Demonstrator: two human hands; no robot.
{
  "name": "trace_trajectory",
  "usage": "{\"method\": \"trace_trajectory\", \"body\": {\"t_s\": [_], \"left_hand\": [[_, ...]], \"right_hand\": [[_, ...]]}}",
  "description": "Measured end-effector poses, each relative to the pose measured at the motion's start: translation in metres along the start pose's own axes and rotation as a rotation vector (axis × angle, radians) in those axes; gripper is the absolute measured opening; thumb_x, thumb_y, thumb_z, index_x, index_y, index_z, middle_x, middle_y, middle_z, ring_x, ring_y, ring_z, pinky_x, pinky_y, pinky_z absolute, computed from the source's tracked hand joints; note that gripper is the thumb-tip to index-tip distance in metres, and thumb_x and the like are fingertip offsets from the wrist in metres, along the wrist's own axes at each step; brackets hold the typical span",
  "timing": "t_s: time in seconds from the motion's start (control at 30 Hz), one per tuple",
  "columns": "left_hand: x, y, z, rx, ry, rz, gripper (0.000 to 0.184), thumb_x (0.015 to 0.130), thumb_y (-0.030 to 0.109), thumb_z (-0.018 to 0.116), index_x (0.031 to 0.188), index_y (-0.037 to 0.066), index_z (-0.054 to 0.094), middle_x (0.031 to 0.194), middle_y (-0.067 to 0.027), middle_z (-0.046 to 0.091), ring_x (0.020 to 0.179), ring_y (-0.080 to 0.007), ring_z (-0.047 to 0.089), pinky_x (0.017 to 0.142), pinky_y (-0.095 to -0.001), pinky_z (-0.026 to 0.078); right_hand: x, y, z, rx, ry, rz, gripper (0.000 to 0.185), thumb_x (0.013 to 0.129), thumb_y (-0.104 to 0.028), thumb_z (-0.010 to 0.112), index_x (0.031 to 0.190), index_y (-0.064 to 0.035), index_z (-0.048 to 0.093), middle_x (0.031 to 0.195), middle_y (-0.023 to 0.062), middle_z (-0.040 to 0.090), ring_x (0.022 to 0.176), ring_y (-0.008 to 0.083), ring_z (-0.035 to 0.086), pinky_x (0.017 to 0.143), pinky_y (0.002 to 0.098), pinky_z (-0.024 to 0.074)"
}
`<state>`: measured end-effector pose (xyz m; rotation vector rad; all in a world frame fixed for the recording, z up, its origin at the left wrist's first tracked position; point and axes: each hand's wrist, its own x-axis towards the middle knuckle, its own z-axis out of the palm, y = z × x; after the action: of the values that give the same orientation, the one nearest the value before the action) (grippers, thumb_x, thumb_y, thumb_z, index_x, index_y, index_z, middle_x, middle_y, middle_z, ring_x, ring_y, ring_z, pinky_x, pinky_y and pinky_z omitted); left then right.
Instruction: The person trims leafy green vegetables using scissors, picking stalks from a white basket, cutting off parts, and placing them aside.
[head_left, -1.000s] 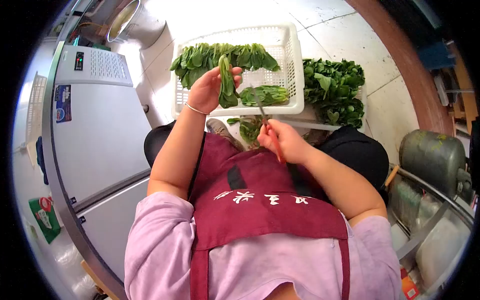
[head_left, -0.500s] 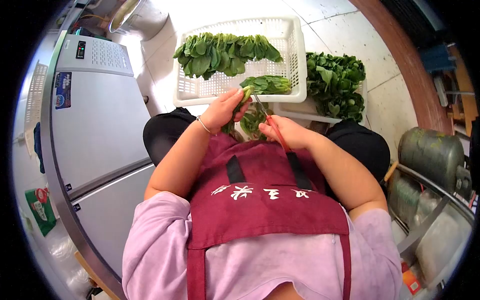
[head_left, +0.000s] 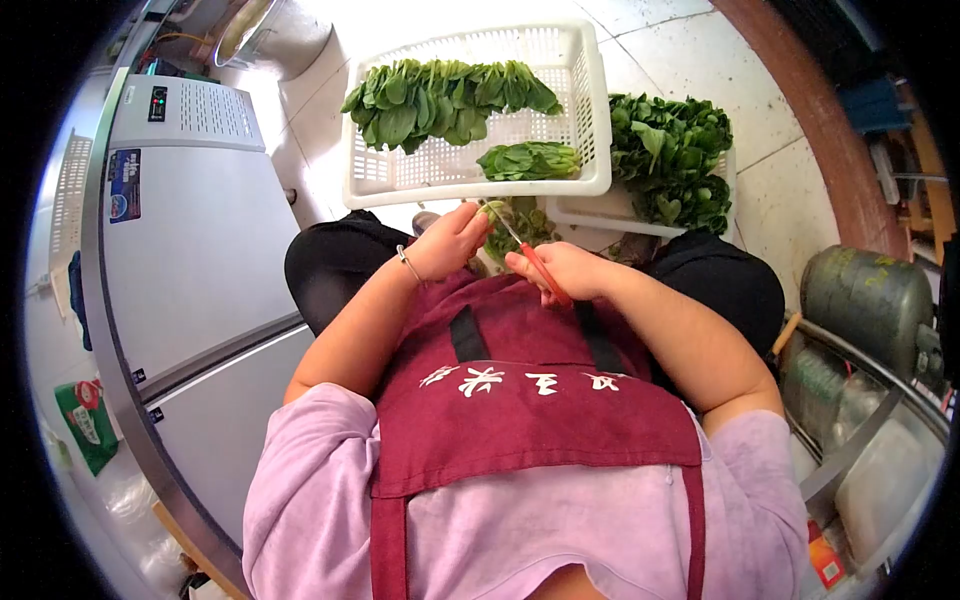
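Left hand (head_left: pixel 452 243): grip closed on a green (head_left: pixel 491 208), pale end poking out past the fingertips, rest of it mostly hidden by the hand. Bracelet (head_left: pixel 407 262) on that wrist. Right hand (head_left: pixel 565 272): grip wrapped round the red handles of the scissors (head_left: pixel 541 268), blades pointing up and left, tips at the green's pale end. Can't tell if the blades are open or shut, too small. Hands are near each other but apart, above the apron's (head_left: pixel 530 420) far edge, on the near side of the crate.

Crate (head_left: pixel 370 190): white, slotted, on the tiled floor (head_left: pixel 780 190). Long row (head_left: pixel 425 105) of greens lies across its far part, leaves toward the person. Small bunch (head_left: pixel 530 161) sits in the near right corner area, pale ends to the right, leaves to the left, apart from the row.

Tray (head_left: pixel 590 217): white, right of the crate, partly hidden by it. Leafy pile (head_left: pixel 672 160) heaped in it. Loose greens (head_left: pixel 523 222) below the crate's near rim, behind the scissors, partly covered.

Around: white fridge (head_left: pixel 200 260) on the left, metal pot (head_left: pixel 285 42) far left of the crate, dark green cylinder (head_left: pixel 865 300) on the right.
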<state>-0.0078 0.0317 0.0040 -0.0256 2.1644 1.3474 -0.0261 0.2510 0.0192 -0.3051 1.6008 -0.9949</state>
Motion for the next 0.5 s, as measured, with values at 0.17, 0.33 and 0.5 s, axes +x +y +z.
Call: {"method": "trace_trajectory", "body": {"t_s": [0.17,0.33,0.5], "left_hand": [[-0.005,-0.018,0.003,-0.169,-0.066,-0.082,0.029,0.098,0.026,0.039,0.091,0.002,0.052,0.072,0.0018,0.047,0.063,-0.0082,0.041,0.056,-0.0243,0.037],[-0.012,-0.030,0.008,-0.121,-0.072,-0.113,0.030,0.098,0.027,0.040,0.093,0.001,0.053,0.075,0.0019,0.049,0.067,-0.0095,0.044,0.059,-0.0259,0.039],[-0.006,-0.052,0.009,0.084,-0.128,-0.154,0.030,0.097,0.027,0.043,0.096,-0.001,0.054,0.080,-0.0045,0.056,0.072,-0.0160,0.051,0.065,-0.0319,0.043]], "right_hand": [[0.003,0.003,0.004,-0.049,-0.009,0.022,0.063,0.086,-0.063,0.042,0.069,-0.0034,0.054,0.059,0.0056,0.053,0.053,0.0148,0.056,0.052,0.0300,0.0443],[0.004,0.003,0.005,-0.152,-0.036,0.103,0.075,0.082,-0.067,0.043,0.078,0.0044,0.064,0.065,0.0151,0.062,0.064,0.0233,0.064,0.063,0.0348,0.0476],[0.010,0.007,0.001,-0.372,0.021,0.071,0.069,0.080,-0.064,0.049,0.078,0.0029,0.065,0.073,0.0205,0.063,0.072,0.0336,0.063,0.068,0.0402,0.0486]]}}
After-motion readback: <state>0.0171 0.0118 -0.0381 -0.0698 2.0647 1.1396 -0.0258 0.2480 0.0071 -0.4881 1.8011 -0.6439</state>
